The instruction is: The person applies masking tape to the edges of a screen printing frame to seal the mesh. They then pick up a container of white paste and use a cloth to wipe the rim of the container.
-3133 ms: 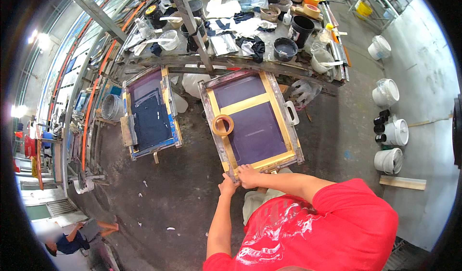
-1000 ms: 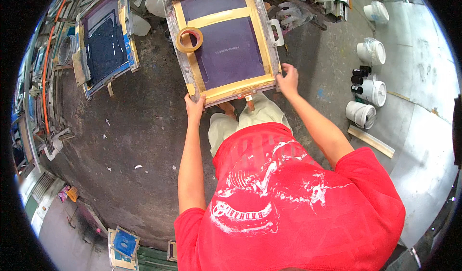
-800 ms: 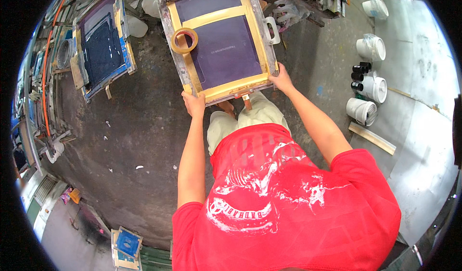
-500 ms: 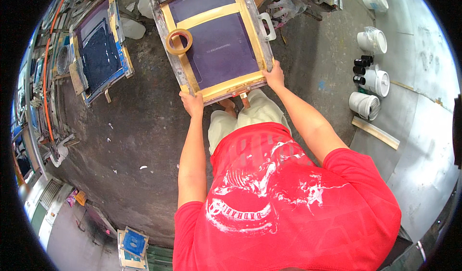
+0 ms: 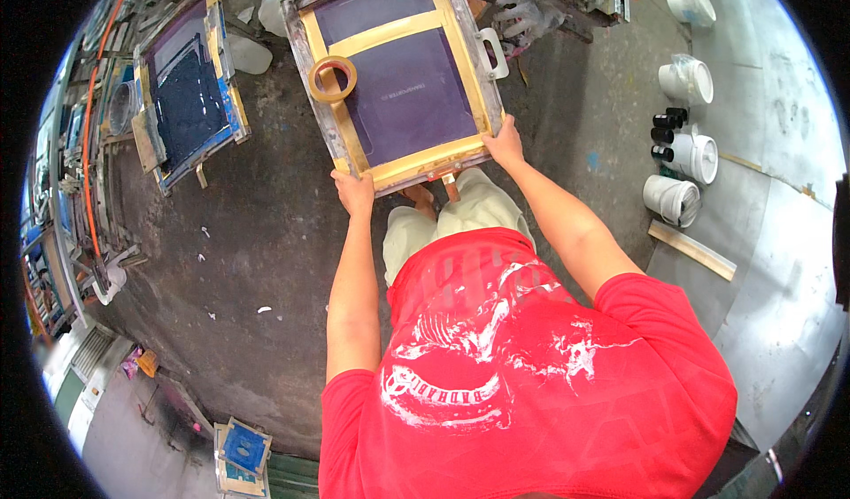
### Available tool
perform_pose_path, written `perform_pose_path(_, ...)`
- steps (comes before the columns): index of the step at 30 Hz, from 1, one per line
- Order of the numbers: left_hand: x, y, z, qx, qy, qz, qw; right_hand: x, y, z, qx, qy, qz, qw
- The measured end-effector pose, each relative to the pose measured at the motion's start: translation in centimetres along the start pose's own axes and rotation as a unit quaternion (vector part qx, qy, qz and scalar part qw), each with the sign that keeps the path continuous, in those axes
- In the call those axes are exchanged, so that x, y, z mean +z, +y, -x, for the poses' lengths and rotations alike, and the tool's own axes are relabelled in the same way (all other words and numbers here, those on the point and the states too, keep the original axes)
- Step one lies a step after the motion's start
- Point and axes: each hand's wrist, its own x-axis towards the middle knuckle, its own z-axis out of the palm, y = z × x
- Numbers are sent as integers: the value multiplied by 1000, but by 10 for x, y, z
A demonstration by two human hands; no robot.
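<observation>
A screen-printing frame [image 5: 412,105] with purple mesh and yellow tape borders lies in front of me at the upper middle. My left hand [image 5: 352,187] is closed on its near left corner, and my right hand [image 5: 505,145] grips its near right corner. A roll of tan tape [image 5: 320,87] rests on the left part of the screen. A white handle [image 5: 496,54] sticks out at the frame's right side. Further left stands a second screen [image 5: 184,100], smeared with dark navy ink and edged with blue and tan tape.
Racks [image 5: 84,171] line the far left. A jug [image 5: 248,54], a plastic bag [image 5: 522,16] and a bench edge [image 5: 580,25] are near the top. White buckets [image 5: 686,83], black cans [image 5: 663,134] and a board [image 5: 691,249] stand or lie right. Small screens [image 5: 243,450] sit bottom left.
Since the oldest frame, my right hand has moved from beside my left to the near right corner. The view has tilted down, dropping the cluttered bench. The last half second shows little movement.
</observation>
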Motion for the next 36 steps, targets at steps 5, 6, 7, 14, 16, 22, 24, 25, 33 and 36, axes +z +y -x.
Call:
perform_pose_path(5, 1, -2, -5, 15, -10, 11, 1000, 10, 17, -12, -14, 9, -43, 999)
perform_pose_path(6, 3, -4, -6, 21, -2, 12, 1000, 10, 19, -15, -3, -9, -47, 999)
perform_pose_path(7, 5, -6, -7, 28, 6, 14, 1000, 9, 21, -17, 9, -26, -52, 998)
perform_pose_path(14, -31, -16, 2, -90, -182, 354, 913, -39, 45, -20, 98, -170, -360, 912)
perform_pose_path(16, -24, -35, -4, -90, -203, 365, 904, -45, 49, -13, 137, -144, -400, 895)
perform_pose_path(22, -23, -30, -1, -96, -229, 327, 912, -20, 28, -1, 44, -153, -260, 952)
perform_pose_path(24, -22, -31, 0, -96, -226, 345, 906, -10, 24, -3, 70, -120, -221, 965)
perform_pose_path(25, -21, -31, 1, -96, -225, 354, 903, -7, 24, -4, 82, -103, -201, 971)
perform_pose_path(33, -31, -46, 24, -72, -229, 302, 923, -27, -21, 45, -409, 28, 161, 898)
perform_pose_path(36, -7, -72, 34, 87, -164, 231, 955, 6, -27, 62, -448, -59, 211, 867)
